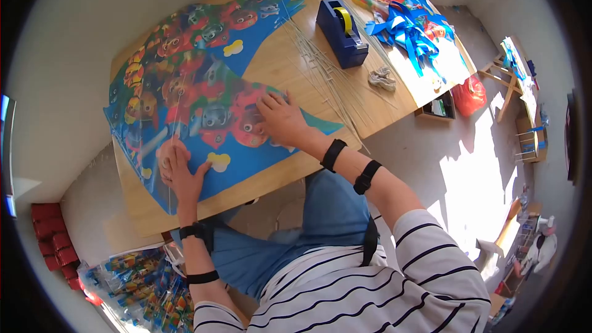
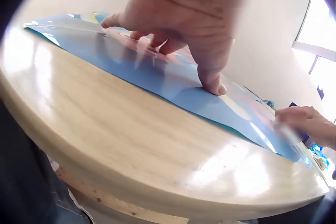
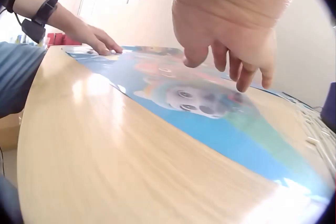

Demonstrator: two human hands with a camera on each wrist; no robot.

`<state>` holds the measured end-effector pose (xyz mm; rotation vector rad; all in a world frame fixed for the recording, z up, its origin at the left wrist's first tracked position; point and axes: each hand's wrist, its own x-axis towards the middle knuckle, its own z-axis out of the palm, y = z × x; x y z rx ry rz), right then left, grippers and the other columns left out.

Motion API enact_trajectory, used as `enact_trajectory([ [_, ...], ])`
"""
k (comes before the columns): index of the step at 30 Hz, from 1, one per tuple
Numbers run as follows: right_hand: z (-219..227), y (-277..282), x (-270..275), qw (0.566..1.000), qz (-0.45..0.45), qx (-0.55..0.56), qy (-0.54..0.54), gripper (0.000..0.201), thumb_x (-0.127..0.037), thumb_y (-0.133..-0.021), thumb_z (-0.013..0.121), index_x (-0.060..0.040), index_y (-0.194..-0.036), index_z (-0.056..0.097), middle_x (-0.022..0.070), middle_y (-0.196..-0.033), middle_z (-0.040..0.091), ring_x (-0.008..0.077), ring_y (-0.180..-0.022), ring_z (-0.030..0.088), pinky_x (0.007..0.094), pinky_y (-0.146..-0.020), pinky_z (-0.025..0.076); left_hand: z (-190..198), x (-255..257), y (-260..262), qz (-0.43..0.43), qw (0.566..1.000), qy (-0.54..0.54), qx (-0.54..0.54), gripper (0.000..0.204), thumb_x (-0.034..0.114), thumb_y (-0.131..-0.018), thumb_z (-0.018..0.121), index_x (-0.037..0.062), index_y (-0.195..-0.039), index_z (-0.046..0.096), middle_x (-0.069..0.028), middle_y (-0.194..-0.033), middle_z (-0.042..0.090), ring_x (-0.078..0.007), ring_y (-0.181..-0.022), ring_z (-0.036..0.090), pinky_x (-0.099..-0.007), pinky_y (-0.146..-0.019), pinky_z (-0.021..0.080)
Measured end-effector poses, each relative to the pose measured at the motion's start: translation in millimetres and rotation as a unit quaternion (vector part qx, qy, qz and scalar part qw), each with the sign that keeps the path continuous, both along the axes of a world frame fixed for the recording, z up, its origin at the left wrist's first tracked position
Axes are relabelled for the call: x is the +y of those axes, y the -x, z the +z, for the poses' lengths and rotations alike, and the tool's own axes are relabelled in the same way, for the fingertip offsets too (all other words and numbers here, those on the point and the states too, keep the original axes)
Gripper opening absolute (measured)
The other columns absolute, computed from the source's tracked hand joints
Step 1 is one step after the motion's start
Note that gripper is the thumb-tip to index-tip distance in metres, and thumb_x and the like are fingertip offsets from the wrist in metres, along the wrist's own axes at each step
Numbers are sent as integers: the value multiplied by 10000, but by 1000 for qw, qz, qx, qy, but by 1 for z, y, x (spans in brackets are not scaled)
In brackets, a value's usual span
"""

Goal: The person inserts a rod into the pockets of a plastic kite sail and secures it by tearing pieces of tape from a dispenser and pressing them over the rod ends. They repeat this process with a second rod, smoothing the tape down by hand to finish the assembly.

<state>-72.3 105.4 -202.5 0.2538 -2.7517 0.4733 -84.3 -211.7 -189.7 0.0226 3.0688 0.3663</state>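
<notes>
A thin blue printed sheet with cartoon faces (image 1: 243, 161) lies spread over the left part of the wooden table, pointed at its corners. My left hand (image 1: 180, 169) rests on its near left part; the fingers are spread and the thumb is out to the side. In the left wrist view, the thumb tip and fingertips of the left hand (image 2: 184, 29) press on the glossy surface. Farther right, my right hand (image 1: 280, 118) is over the sheet's right part. The right wrist view shows the fingers of the right hand (image 3: 231, 35) bent downward and apart, holding nothing.
Thin pale rods (image 1: 317, 65) lie beside the sheet, near a dark blue tape dispenser (image 1: 330, 31) and a crumpled pale bundle (image 1: 382, 79). Blue ribbons (image 1: 410, 34) lie on another printed sheet at right. A red bag (image 1: 470, 95) stands beyond the table's edge (image 1: 388, 124).
</notes>
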Motion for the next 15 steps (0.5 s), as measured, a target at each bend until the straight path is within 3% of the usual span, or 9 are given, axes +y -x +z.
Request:
enact_trajectory([
  [1, 4, -2, 9, 999, -22, 7, 31, 429, -240, -815, 705, -54, -1190, 613, 175, -1215, 581, 357, -1160, 544, 522, -1036, 392, 1, -1, 3, 2, 1000, 2, -5, 1016, 527, -756, 758, 82, -1538, 285, -88, -1626, 212, -390, -1482, 185, -668, -1121, 106],
  [3, 21, -16, 40, 985, -156, -58, 35, 220, -134, -773, 693, -29, -963, 657, 150, -1009, 630, 353, -1022, 596, 489, -915, 455, -8, -11, 14, -14, 1000, 6, 11, 1010, 519, -756, 764, 80, -1534, 291, -91, -1620, 222, -384, -1482, 188, -668, -1117, 124],
  [5, 22, -47, 81, 958, -279, -45, 54, 90, -91, -737, 690, -40, -795, 644, 157, -911, 644, 352, -940, 632, 453, -794, 488, -16, -16, 21, -31, 999, 1, 25, 1000, 510, -756, 770, 81, -1528, 300, -91, -1614, 232, -378, -1482, 191, -676, -1110, 138],
  [11, -2, -71, 103, 956, -288, -48, 27, 49, -61, -713, 664, -29, -696, 632, 166, -787, 653, 355, -759, 659, 453, -664, 510, -11, -14, 21, -29, 999, 0, 24, 961, 480, -759, 779, 104, -1518, 326, -73, -1608, 251, -363, -1482, 198, -719, -1079, 142],
  [15, -5, -69, 109, 963, -262, -57, -7, 16, -25, -698, 631, -25, -712, 639, 176, -776, 657, 370, -769, 663, 468, -656, 514, -2, -19, 19, -36, 999, -7, 7, 973, 493, -749, 780, 127, -1526, 322, -62, -1612, 256, -359, -1485, 198, -730, -1080, 119],
])
